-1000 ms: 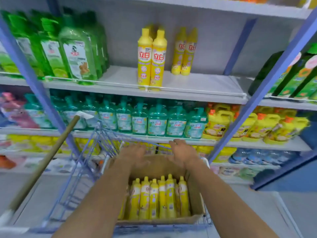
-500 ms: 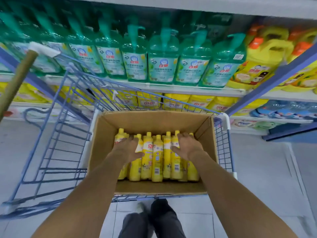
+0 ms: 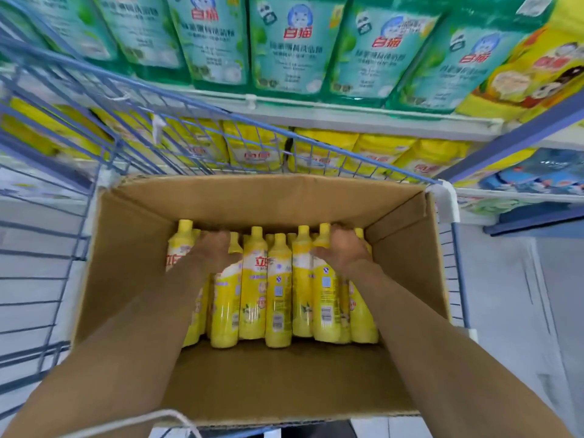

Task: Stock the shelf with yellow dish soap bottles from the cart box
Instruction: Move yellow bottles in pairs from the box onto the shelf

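Yellow bottles (image 3: pixel 278 279) in box (image 3: pixel 252 203), left hand (image 3: pixel 215 251) and right hand (image 3: pixel 344 251) gripping necks.

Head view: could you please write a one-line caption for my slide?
Left hand and right hand grasp yellow plastic dish soap bottles inside the open brown cardboard box in the blue wire cart.

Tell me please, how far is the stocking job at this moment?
Done: the near part of the cardboard box is bare, so it is probably partly emptied. In hand: the left hand and the right hand each grip yellow bottles near the necks. Left: many bottles are in the box; their shelf is not in view.
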{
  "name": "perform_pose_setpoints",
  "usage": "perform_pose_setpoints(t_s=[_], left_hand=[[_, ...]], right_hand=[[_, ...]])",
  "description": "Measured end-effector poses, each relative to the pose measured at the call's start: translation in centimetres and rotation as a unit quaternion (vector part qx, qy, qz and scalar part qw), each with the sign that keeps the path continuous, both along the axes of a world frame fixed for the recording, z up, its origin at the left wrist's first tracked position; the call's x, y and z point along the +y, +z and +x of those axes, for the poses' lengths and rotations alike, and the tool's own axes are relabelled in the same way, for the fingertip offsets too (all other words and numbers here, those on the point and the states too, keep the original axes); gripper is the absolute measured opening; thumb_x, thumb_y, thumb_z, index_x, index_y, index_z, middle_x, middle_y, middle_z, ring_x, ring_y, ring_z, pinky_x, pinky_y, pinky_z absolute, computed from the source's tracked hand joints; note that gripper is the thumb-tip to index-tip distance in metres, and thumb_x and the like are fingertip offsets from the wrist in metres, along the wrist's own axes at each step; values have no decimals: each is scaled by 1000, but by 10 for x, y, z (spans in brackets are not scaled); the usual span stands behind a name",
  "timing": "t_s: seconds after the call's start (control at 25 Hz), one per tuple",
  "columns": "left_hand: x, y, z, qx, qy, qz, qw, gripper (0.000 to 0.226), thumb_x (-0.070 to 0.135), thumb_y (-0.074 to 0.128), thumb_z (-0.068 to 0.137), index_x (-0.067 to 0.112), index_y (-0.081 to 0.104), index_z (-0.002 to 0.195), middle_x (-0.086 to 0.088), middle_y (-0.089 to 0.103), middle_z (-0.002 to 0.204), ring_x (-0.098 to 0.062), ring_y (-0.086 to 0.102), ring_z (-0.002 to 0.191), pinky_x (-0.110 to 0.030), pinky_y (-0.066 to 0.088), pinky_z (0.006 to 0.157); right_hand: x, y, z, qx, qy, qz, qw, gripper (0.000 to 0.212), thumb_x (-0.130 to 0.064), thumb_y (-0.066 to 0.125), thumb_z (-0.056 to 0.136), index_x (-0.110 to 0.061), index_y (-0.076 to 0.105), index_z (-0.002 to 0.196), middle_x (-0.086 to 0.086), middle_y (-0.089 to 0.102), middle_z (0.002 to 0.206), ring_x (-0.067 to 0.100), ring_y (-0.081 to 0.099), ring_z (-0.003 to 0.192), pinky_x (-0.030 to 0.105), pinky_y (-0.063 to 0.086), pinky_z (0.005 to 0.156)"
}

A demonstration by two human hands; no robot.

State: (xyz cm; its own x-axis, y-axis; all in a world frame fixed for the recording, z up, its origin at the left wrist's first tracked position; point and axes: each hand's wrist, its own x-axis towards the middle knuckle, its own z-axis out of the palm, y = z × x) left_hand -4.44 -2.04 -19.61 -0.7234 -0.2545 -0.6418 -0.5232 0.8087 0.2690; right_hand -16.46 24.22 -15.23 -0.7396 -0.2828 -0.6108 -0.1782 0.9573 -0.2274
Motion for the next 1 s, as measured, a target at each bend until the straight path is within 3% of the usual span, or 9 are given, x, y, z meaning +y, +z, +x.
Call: perform_pose_setpoints(t_s=[0.16, 0.28, 0.4, 0.48, 0.56, 0.64, 0.76, 0.88, 1.0], left_hand=[[16, -22, 16, 29, 135, 28, 990, 54, 34, 77, 84, 6, 57, 126, -18, 64, 126, -38, 59, 119, -39, 49, 92], [14, -17, 17, 35, 192, 80, 977, 55, 28, 82, 80, 7, 60, 126, -15, 63, 129, -35, 63, 114, -37, 53, 90], [14, -2, 15, 46, 250, 176, 951, 65, 14, 85, 79, -1, 54, 134, -13, 55, 135, -33, 57, 123, -33, 49, 89], [9, 8, 20, 59, 273, 236, 931, 61, 11, 90, 71, 4, 59, 124, -11, 63, 125, -32, 62, 117, -37, 53, 89], [3, 24, 30, 93, 290, 260, 916, 55, 11, 96, 61, 7, 63, 105, -13, 71, 108, -31, 68, 103, -47, 58, 87], [-1, 57, 33, 130, 302, 264, 907, 56, 9, 97, 58, 5, 62, 101, -12, 70, 97, -29, 66, 90, -40, 56, 76], [-5, 133, 19, 175, 292, 282, 897, 57, 5, 96, 58, -2, 59, 102, -15, 66, 87, -20, 58, 80, -27, 49, 61], [-6, 229, -9, 219, 236, 315, 893, 54, 1, 94, 59, -1, 61, 101, -17, 69, 95, -20, 61, 88, -24, 50, 69], [-8, 324, -40, 273, 156, 322, 893, 55, 11, 97, 58, 3, 64, 102, -17, 70, 105, -25, 67, 98, -39, 57, 81]], right_hand=[[3, -20, -4, -9, -86, -35, 996, 57, -45, 83, 77, -10, 65, 117, 13, 70, 116, 33, 64, 109, 29, 40, 72], [7, -22, -1, -54, -81, -28, 995, 55, -51, 84, 71, -15, 72, 111, 8, 73, 111, 28, 67, 106, 29, 46, 76], [6, -18, 11, -76, -125, -74, 986, 65, -48, 87, 68, -12, 69, 119, 6, 71, 119, 25, 66, 108, 29, 47, 80], [1, -6, 16, -71, -131, -98, 984, 67, -39, 88, 72, -9, 64, 127, 4, 67, 122, 24, 62, 112, 26, 46, 84], [-1, 14, 20, -62, -116, -119, 984, 62, -38, 91, 70, -11, 65, 119, 2, 63, 108, 20, 61, 102, 15, 43, 69], [2, 49, 21, -43, -102, -143, 984, 53, -41, 93, 64, -16, 67, 102, -2, 61, 94, 15, 58, 88, 8, 37, 54], [0, 116, 16, -31, -92, -190, 977, 43, -38, 94, 61, -15, 69, 88, -1, 66, 82, 12, 57, 76, 26, 49, 62], [-14, 206, 6, -14, -49, -262, 964, 38, -32, 95, 64, -24, 61, 79, -10, 59, 79, 10, 55, 80, 25, 43, 66], [-29, 295, -12, 32, -33, -312, 949, 49, -28, 95, 67, -11, 68, 104, 2, 65, 100, 15, 56, 94, 36, 51, 82]])
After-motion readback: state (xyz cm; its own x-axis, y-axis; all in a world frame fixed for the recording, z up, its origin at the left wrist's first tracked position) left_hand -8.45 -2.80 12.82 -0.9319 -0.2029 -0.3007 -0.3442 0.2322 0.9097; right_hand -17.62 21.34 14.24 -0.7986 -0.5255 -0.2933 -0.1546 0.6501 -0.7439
